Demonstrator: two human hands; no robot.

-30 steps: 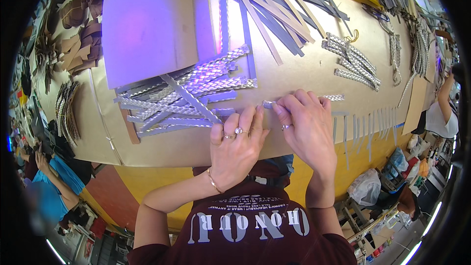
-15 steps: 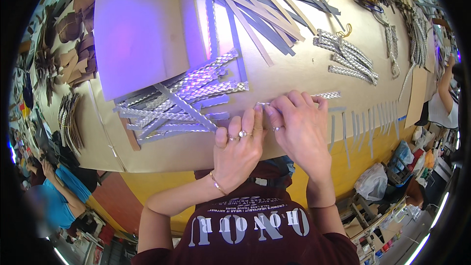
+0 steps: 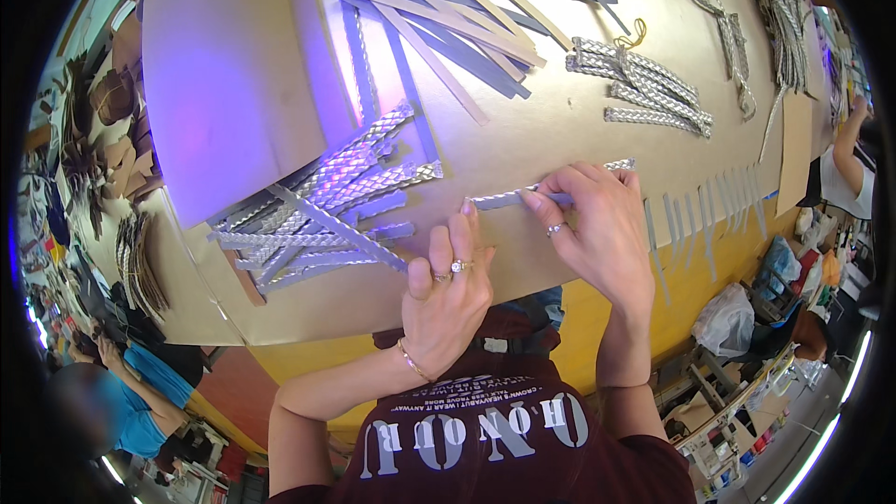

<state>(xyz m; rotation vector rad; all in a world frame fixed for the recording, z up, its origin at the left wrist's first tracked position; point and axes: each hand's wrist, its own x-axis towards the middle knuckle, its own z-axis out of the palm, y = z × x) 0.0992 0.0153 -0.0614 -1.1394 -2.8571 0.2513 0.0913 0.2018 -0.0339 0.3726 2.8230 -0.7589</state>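
Note:
A thin silver braided strip [image 3: 499, 199] with a grey edge lies across the table in front of me. My left hand [image 3: 450, 266] has its index fingertip pressed on the strip's left end, the other fingers bent and apart from it. Over the strip's right part, my right hand [image 3: 597, 229] pinches a narrow grey strip [image 3: 560, 198] between thumb and fingers, against the braid. The braid's far right end [image 3: 620, 165] shows beyond the right hand; the part beneath that hand is hidden.
Left of my hands lies a pile of silver braided strips [image 3: 327, 196]. Loose grey and beige strips [image 3: 448, 19] lie at the back, near a tied braid bundle [image 3: 644, 84]. Short grey strips [image 3: 705, 219] hang along the front edge at right. A rolled sheet [image 3: 224, 75] covers the left.
My right hand has moved right along the braided strip, away from my left hand, uncovering a length of it between them. The left hand has loosened, its fingers spreading somewhat.

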